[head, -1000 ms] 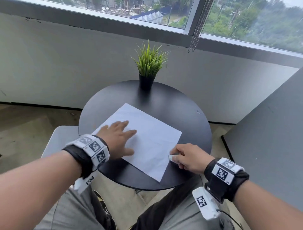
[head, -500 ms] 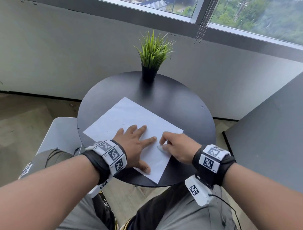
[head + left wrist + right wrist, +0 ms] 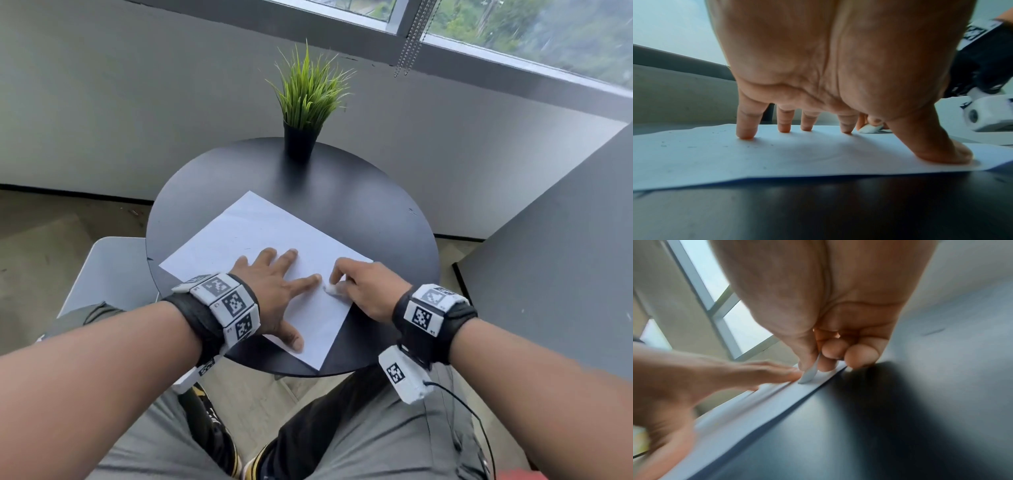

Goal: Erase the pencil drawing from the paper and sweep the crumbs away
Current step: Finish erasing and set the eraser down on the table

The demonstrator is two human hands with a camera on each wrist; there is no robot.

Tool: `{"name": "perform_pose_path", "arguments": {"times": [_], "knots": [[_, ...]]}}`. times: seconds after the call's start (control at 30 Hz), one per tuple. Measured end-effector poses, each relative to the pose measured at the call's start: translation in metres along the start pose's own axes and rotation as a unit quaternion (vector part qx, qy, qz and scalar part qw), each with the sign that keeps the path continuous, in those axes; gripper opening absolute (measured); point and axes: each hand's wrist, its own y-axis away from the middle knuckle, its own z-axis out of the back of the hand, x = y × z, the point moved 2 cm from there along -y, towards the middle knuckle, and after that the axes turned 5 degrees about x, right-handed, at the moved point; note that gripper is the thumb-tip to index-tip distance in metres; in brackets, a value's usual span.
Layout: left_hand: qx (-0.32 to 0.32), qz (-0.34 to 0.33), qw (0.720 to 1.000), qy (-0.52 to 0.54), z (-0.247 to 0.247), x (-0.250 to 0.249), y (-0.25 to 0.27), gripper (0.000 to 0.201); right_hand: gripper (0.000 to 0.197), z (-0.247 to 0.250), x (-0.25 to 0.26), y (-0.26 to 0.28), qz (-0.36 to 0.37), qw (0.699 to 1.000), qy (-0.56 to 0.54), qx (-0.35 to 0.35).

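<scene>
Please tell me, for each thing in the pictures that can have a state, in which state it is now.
paper: lies flat on the table, pinned by the left hand; faint grey specks on it.
eraser: pinched by the right hand, its tip on the paper.
left hand: spread, fingertips pressing the paper.
right hand: curled round the eraser.
potted plant: upright at the far edge of the table.

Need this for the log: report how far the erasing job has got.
Done: no drawing shows on the paper in the head view. In hand: the left hand presses the sheet flat while the right hand pinches the eraser against it. Left: specks that look like crumbs lie unswept on the sheet.
</scene>
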Motion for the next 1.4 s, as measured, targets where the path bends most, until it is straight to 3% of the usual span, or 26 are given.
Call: {"name": "perform_pose_path", "arguments": {"times": [0.07,0.17,0.23,0.37,0.47,0.67,0.8,0.83,0.97,1.13,1.27,1.4], "knots": [[0.002,0.001,1.0,0.0,0.0,0.0,0.0,0.119,0.016,0.0,0.001,0.003,0.005,1.0,0.009,-0.021],[0.003,0.003,1.0,0.002,-0.001,-0.001,0.0,0.118,0.012,-0.027,0.024,0.028,0.094,0.99,0.068,0.076],[0.0,0.003,1.0,-0.001,0.0,-0.001,0.0,0.118,0.011,-0.032,0.024,0.035,0.105,0.984,0.074,0.121],[0.003,0.017,1.0,0.013,0.005,0.004,-0.005,0.116,0.018,-0.007,0.003,0.012,0.002,1.0,0.006,0.008],[0.002,0.029,0.999,0.023,0.007,0.01,-0.007,0.115,0.017,-0.008,0.0,0.004,-0.014,1.0,-0.005,-0.026],[0.006,0.036,0.999,0.007,0.003,0.011,-0.005,0.127,0.008,-0.032,0.026,0.033,0.108,0.984,0.071,0.12],[0.007,0.035,0.999,0.015,0.006,0.01,-0.008,0.13,0.014,-0.016,0.011,0.02,0.039,0.999,0.01,0.001],[0.009,0.037,0.999,0.014,0.006,0.009,-0.007,0.131,0.015,-0.018,0.01,0.022,0.043,0.999,0.013,-0.001],[0.011,0.039,0.999,0.014,0.004,0.008,-0.006,0.131,0.004,-0.042,0.025,0.043,0.133,0.982,0.07,0.111],[0.009,0.037,0.999,0.012,0.006,0.007,-0.007,0.13,0.012,-0.026,0.017,0.03,0.072,0.997,0.019,0.011],[0.019,0.041,0.999,0.006,0.005,0.007,-0.006,0.132,0.008,-0.046,0.031,0.047,0.144,0.981,0.077,0.103],[0.011,0.038,0.999,0.006,0.005,0.007,-0.006,0.13,0.014,-0.021,0.012,0.02,0.028,0.999,0.023,-0.004]]}}
